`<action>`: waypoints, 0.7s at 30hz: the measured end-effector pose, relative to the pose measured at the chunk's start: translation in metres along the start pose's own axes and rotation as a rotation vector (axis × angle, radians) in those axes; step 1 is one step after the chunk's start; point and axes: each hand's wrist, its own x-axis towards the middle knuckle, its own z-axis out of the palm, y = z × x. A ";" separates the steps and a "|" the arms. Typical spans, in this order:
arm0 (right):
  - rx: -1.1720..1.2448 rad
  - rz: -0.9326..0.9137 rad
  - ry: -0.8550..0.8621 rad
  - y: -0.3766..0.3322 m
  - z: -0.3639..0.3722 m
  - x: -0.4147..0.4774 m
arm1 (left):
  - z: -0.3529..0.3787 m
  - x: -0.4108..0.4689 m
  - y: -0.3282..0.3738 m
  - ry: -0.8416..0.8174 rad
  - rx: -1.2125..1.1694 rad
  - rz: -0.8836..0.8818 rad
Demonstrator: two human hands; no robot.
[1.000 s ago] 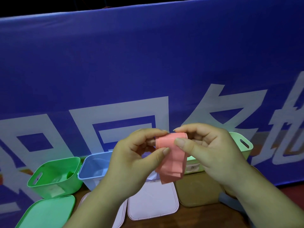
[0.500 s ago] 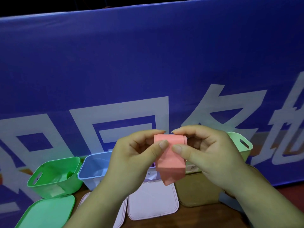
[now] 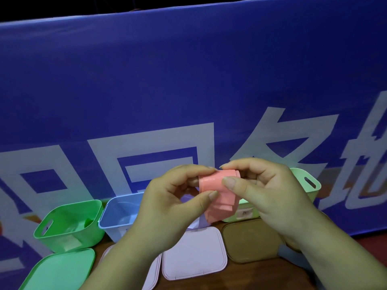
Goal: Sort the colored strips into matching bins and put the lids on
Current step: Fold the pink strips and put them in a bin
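A folded pink strip (image 3: pixel 219 195) is held up in front of me, above the bins. My left hand (image 3: pixel 171 201) pinches its left edge between thumb and forefinger. My right hand (image 3: pixel 263 191) pinches its top right corner. Below stand a green bin (image 3: pixel 69 225) with a green strip inside, a light blue bin (image 3: pixel 119 216) and a pale green bin (image 3: pixel 307 183) partly hidden behind my right hand. A green lid (image 3: pixel 58 271), two pale pink lids (image 3: pixel 194 254) and a tan lid (image 3: pixel 251 241) lie flat on the table.
A large blue banner (image 3: pixel 188 91) with white characters fills the background right behind the bins. The brown table (image 3: pixel 240 279) shows between the lids. A bluish object (image 3: pixel 291 253) peeks out under my right wrist.
The pink strip has been folded shorter and now tilts to the left. My left thumb has slid lower on it; my right fingers moved to its top corner.
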 end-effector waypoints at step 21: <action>-0.038 -0.003 0.015 0.009 -0.001 0.003 | 0.006 0.004 -0.002 0.007 -0.142 -0.153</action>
